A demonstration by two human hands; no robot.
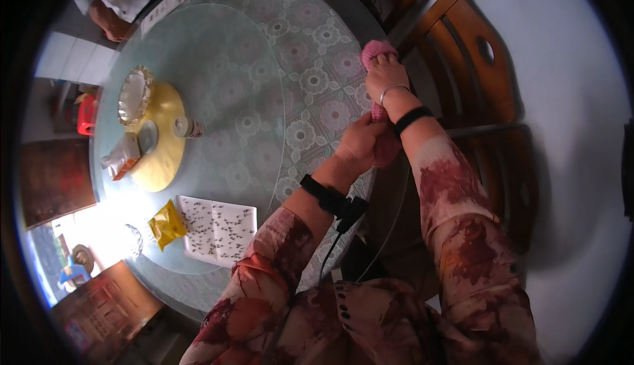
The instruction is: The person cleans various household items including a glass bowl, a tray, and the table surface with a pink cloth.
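Observation:
A pink knitted item (377, 49) lies along the right edge of a round table with a flower-patterned cover (313, 80). My right hand (386, 75) rests on its upper part, fingers bent over the knit. Lower down, my left hand (360, 140) grips the item's narrow part between thumb and fingers. A rounded reddish-pink portion (387, 149) hangs by the left hand at the table's edge; whether it belongs to the same piece, I cannot tell. Part of the knit is hidden behind my right wrist.
A glass turntable (233, 117) carries a yellow round mat (171, 142), a fluted dish (135, 95), a cylindrical container (183, 126), a yellow packet (168, 225) and a white sheet dotted with dark specks (218, 231). Wooden chairs (460, 53) stand at the right. Another person's arm (109, 21) shows upper left.

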